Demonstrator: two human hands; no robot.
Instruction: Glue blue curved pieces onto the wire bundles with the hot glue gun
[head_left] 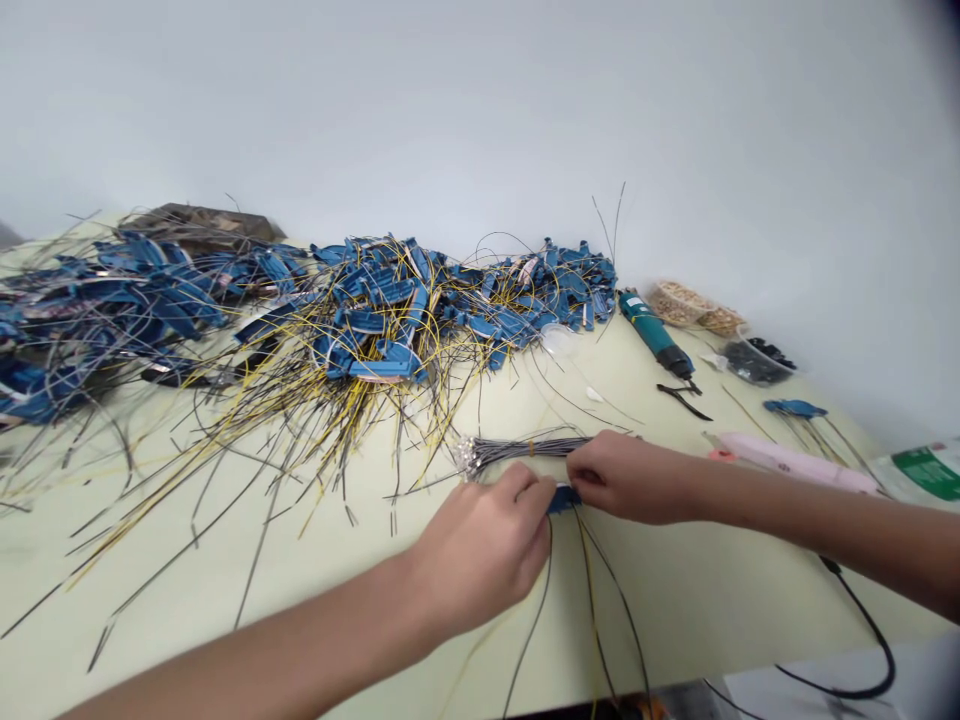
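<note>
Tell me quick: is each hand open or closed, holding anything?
Left hand: closed, apparently holding the blue part.
Right hand: closed at its other end; what it grips is hidden.

Hands (480,540) on blue part (564,499), wires (588,568) — dark, yellow

A plain white wall (480,110) stands behind a pale yellow table (720,600); a brown box (199,225) sits at the back left; over on the right lies a green power screwdriver (651,330), with a thin black tool (686,402) just by its tip; near it is a clear tub (757,380) of little black bits; a long pink strip (799,462) lies nearer; a green label (934,470) shows at the right edge; a thick black cord (891,660) bends by the table's front edge.
</note>
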